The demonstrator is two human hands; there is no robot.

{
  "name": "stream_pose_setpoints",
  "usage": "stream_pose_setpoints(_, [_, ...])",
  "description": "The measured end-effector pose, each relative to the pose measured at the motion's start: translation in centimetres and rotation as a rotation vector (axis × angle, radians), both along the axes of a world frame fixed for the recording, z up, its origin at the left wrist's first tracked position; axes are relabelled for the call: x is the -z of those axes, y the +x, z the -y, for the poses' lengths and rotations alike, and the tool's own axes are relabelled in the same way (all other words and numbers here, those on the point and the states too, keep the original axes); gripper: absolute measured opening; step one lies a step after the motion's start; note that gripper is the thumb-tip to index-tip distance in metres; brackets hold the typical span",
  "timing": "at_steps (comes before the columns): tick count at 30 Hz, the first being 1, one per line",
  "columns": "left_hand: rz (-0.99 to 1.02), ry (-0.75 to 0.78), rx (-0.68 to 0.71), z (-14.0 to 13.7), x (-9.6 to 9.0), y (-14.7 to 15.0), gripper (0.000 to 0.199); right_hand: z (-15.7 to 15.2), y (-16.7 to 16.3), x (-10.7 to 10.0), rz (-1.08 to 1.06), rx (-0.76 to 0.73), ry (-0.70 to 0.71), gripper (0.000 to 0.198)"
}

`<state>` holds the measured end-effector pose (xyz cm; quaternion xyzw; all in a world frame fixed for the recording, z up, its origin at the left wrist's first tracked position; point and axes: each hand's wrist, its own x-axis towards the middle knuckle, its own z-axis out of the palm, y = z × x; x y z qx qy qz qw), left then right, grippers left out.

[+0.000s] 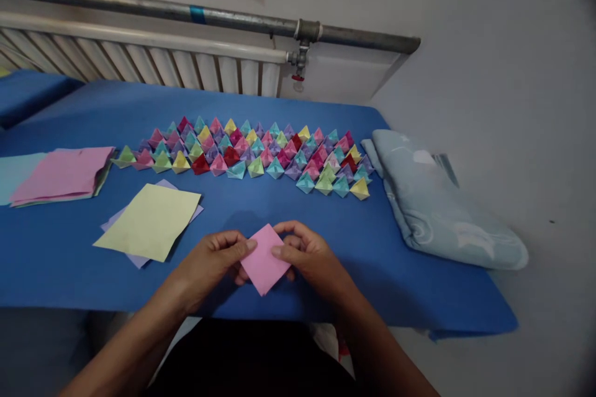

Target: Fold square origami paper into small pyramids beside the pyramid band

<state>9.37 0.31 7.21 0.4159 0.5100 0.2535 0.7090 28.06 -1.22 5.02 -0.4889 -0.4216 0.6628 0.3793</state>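
A folded pink paper square (265,263) is held up, corner upward, between both hands above the blue surface. My left hand (228,254) pinches its left corner, thumb in front and fingers behind. On the opposite corner my right hand (302,251) grips it the same way, with the thumb pressed on the front. Beyond the hands stand several rows of small folded paper boats (256,149) in many colours. Left of my left hand lies a yellow paper sheet (153,217) over purple sheets (137,259).
A stack of pink and other coloured paper (65,173) lies at the far left. A folded light-blue blanket (442,205) rests at the right against the wall. Behind the blue-covered surface (223,198) run a radiator (162,65) and a metal pipe (139,9) with a valve (300,62).
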Motion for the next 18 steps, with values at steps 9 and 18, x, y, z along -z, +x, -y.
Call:
stream_pose_setpoints(9, [-0.047,-0.079,-0.010,0.3,0.6,-0.6,0.040,0.2,0.3,0.2,0.061,0.016,0.013,0.029])
stream_pose_setpoints(18, [-0.773,0.359,0.263,0.1,0.9,-1.1,0.031,1.5,-0.8,-0.1,0.720,-0.152,0.357,0.022])
